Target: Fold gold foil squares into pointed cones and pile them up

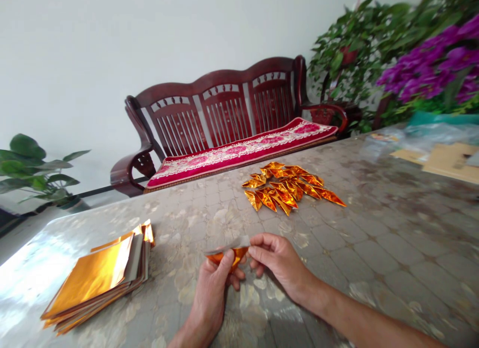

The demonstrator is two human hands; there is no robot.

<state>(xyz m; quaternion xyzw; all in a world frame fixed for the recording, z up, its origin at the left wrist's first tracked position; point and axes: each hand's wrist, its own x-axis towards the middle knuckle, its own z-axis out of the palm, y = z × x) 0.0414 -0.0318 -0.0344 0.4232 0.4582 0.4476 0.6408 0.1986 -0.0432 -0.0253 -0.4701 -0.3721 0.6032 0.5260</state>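
Observation:
My left hand [214, 293] and my right hand [277, 260] meet near the front of the table, both pinching a folded piece of gold foil paper [227, 254]. Its orange-gold face shows below and its pale silvery back above. To the left lies a loose stack of square gold foil sheets [95, 273], with a few bent corners at its far end. Farther ahead, beyond my hands, sits a heap of folded, pointed gold foil pieces [282, 185], and neither hand touches it.
The table [374, 238] has a shiny, patterned cover. At its far right lie cardboard [449, 161] and a clear plastic bag [407, 136]. Behind the far edge stand a dark red wooden bench [224, 113] with a red cushion [239, 153], and potted plants [430, 63].

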